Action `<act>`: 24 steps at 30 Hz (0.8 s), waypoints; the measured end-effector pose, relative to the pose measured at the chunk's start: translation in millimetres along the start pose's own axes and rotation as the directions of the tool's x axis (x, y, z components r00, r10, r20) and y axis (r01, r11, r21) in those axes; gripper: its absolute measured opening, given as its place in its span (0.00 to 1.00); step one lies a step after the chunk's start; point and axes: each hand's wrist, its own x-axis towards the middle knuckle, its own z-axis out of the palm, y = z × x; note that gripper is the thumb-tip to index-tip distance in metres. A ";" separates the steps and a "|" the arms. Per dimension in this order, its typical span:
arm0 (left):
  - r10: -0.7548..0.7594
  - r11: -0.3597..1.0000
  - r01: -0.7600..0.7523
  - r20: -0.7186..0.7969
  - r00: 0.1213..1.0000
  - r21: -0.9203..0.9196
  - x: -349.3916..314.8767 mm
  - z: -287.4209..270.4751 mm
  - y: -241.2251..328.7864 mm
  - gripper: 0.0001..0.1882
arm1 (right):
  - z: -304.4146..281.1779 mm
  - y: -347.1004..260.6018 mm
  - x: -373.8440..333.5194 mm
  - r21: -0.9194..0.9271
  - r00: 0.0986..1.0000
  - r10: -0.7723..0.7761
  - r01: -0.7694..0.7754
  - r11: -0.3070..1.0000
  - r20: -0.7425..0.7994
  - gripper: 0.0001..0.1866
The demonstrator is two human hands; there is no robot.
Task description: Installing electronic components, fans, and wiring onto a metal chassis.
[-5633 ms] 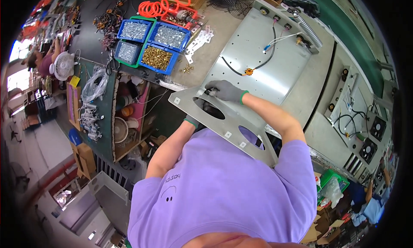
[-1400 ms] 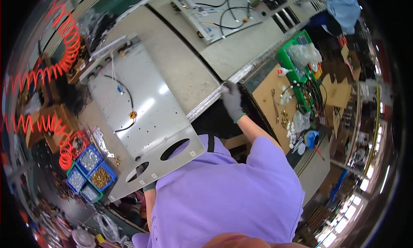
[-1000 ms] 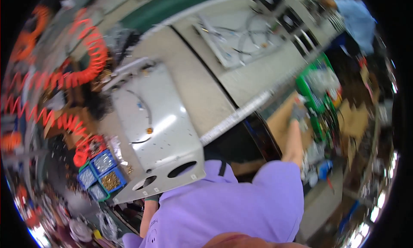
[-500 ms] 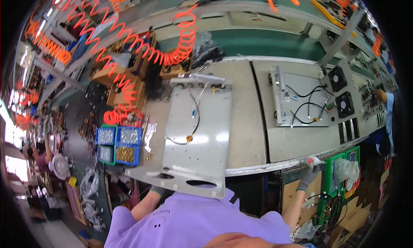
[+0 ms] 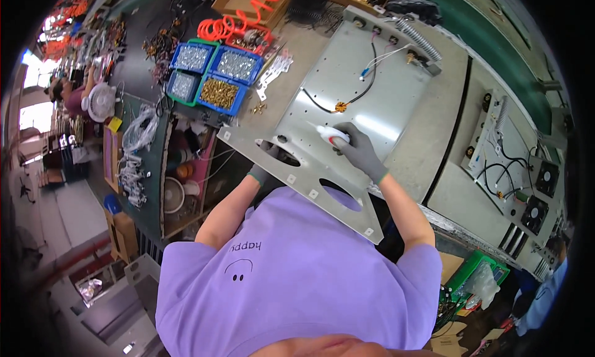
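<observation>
My right hand point(image 5: 359, 151), in a grey glove, is closed around a small white squeeze bottle point(image 5: 332, 135) with a red band. The bottle's thin nozzle points left, over the sheet-metal panel point(image 5: 378, 103). My gloved left hand point(image 5: 260, 172) is behind the panel's near flange point(image 5: 304, 182). Part of it shows through the left oval cutout; most of its fingers are hidden. On the panel lie a black cable with a copper-coloured coil point(image 5: 341, 107) and white wires point(image 5: 387, 56). A spring-like metal coil point(image 5: 418, 39) runs along its far edge.
Blue bins point(image 5: 237, 66) of screws and brass fittings stand left of the panel. Thin metal brackets point(image 5: 274, 77) lie beside them. A second panel with two black fans point(image 5: 534, 213) is at the right. Orange coiled air hose point(image 5: 217, 30) rests behind the bins. Another person point(image 5: 77, 96) is at the far left.
My right hand has come from beside the green bins at the lower right to above the panel, bringing the bottle. My view has turned. The left hand stays behind the flange, now partly visible through the cutout.
</observation>
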 end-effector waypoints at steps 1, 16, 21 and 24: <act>0.071 0.952 -0.053 -0.049 0.996 0.303 0.5 -2.1 6.1 0.14 | 6.6 4.1 6.6 0.004 1.000 0.007 -0.007 1.000 0.005 0.17; 0.504 0.691 -0.110 -0.366 0.782 0.715 -18.4 -118.9 -71.1 0.14 | 49.9 15.9 41.1 -0.642 0.935 -0.332 0.331 0.692 0.125 0.14; 0.471 0.461 0.094 -0.333 0.817 0.882 -48.0 -92.5 -32.3 0.15 | 57.2 20.9 47.8 -0.704 0.898 -0.418 0.387 0.595 0.140 0.15; 0.448 0.491 0.120 -0.369 0.814 0.863 -51.3 -87.8 -32.4 0.15 | 58.1 23.2 48.7 -0.742 0.890 -0.422 0.399 0.539 0.172 0.17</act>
